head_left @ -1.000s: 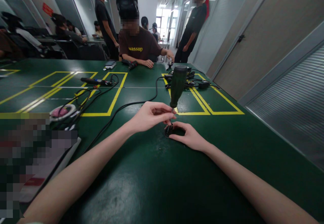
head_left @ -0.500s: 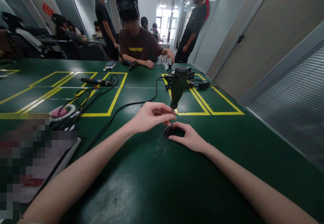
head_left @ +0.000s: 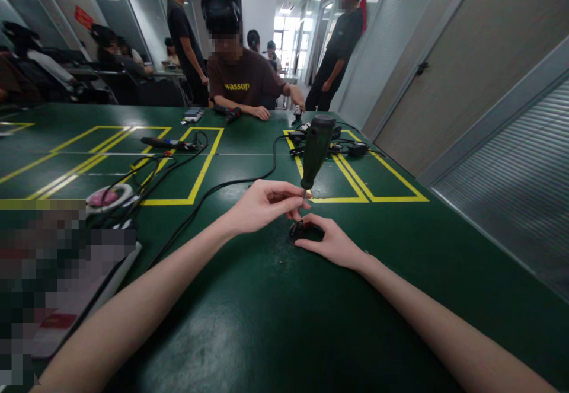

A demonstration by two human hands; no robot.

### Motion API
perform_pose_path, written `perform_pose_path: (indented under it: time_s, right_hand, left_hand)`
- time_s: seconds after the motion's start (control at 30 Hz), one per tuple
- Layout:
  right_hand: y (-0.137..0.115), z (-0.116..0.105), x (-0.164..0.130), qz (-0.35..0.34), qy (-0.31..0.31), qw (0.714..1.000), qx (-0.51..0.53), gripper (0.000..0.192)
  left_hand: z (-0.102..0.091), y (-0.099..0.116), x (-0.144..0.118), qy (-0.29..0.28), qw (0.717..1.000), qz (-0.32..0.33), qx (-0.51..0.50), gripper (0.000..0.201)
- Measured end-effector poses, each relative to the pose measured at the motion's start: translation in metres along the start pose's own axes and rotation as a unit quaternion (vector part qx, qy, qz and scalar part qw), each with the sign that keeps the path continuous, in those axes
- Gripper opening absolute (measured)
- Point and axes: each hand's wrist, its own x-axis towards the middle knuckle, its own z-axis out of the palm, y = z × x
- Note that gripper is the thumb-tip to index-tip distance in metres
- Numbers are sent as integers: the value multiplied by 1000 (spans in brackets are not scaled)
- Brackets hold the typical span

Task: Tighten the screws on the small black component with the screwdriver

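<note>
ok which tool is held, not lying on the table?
The green-handled screwdriver: the left hand pinches its shaft, handle up. The drill and slim black tool lie on the table.

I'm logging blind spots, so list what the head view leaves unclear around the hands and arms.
Screwdriver: head view; part of its shaft is hidden by the left hand, tip too small to tell.
Small black part: head view; partly covered by the right hand, too small to identify.
Black cable: head view; runs out of sight behind the left forearm.
</note>
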Motion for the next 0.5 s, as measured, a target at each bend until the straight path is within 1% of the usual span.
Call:
perform_pose_path:
  time_s: [0.5]
  right_hand:
    - [-3,0,0,5,-6,1000,5,20]
  left_hand:
    - [1,1,-1,8,1000,0,-5,21]
